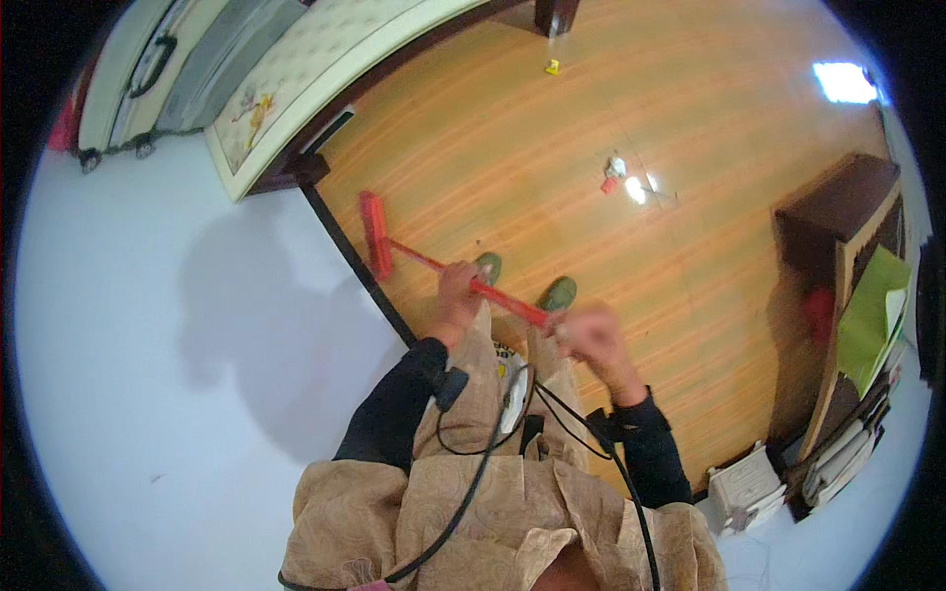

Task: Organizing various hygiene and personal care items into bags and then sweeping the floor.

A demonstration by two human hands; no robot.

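Note:
A red broom slants across the view in front of my legs. My left hand (457,299) is wrapped around the middle of its handle (510,301). At the handle's upper end my right hand (591,336), blurred, is closed around it. The broom's red head (375,235) is down at floor level on the left, beside the dark baseboard (362,273). Both my feet, in green shoes (559,294), stand on the wood-look floor (709,295) just past the handle.
Farther off lie a white and red scrap (613,173) and a small yellow scrap (553,67). A cream padded bed end (310,81) and suitcase (118,96) are upper left. At right are a dark cabinet (835,207), green folder (872,318) and white box (746,484). Black cables (473,510) cross my front.

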